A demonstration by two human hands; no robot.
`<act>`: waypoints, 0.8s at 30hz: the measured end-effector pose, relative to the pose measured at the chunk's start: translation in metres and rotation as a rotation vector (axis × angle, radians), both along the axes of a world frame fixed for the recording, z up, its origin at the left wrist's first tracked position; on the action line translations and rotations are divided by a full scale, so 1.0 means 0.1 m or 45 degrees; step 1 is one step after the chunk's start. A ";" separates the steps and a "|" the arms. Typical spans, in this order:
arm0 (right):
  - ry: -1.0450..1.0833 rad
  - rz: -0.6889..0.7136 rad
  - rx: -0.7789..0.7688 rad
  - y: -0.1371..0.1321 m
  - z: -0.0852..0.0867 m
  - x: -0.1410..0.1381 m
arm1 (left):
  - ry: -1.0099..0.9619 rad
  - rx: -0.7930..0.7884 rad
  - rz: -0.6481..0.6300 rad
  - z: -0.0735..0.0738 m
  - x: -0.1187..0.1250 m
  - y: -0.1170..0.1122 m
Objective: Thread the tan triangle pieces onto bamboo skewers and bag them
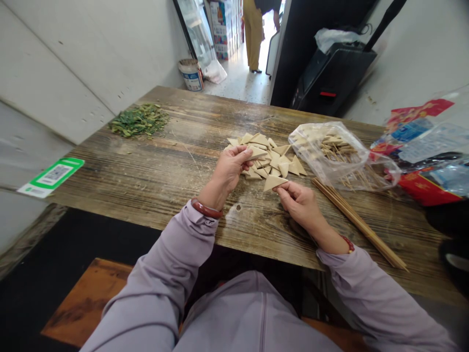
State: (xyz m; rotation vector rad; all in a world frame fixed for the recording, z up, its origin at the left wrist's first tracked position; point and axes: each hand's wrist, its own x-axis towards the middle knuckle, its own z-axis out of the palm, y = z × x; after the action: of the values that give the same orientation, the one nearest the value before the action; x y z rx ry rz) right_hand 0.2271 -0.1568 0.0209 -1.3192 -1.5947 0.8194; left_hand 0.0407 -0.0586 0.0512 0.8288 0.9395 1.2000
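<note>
Pinching a tan piece (258, 152) between thumb and fingers, the left hand (229, 166) was over the left side of a loose pile of tan triangles (275, 159), in the middle of the bench (176, 181). The right hand (300, 200), apart from the left, gripped a tan triangle (274, 183) by its right corner, just on the near side of the pile.

Right of the pile lay a clear plastic bag (311, 159), its mouth open; inside were more tan pieces and many thin sticks, some showing through the wall on its near right side. A bundle of long wooden sticks (361, 225) slanted from beside the bag toward the near right. Farther right sat shiny printed packaging (425, 146) in red, blue and clear plastic; its contents could not be made out.

At the far left of the bench was a heap of chopped greens (139, 120). Beyond, on the floor, stood a white bucket (192, 79) with something brownish at its top, too unclear to name.
</note>
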 end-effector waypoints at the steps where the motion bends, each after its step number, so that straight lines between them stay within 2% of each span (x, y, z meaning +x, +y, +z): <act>1: -0.002 0.001 0.002 0.00 0.00 0.00 | -0.003 0.003 0.001 0.00 0.00 0.00; 24: -0.038 -0.028 0.027 0.01 -0.04 0.00 | 0.044 0.075 -0.049 -0.05 0.02 -0.02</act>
State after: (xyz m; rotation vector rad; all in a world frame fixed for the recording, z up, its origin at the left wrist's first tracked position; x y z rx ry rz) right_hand 0.2266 -0.1558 0.0173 -1.3379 -1.6052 0.7706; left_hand 0.0432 -0.0602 0.0462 0.9135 0.9159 1.1884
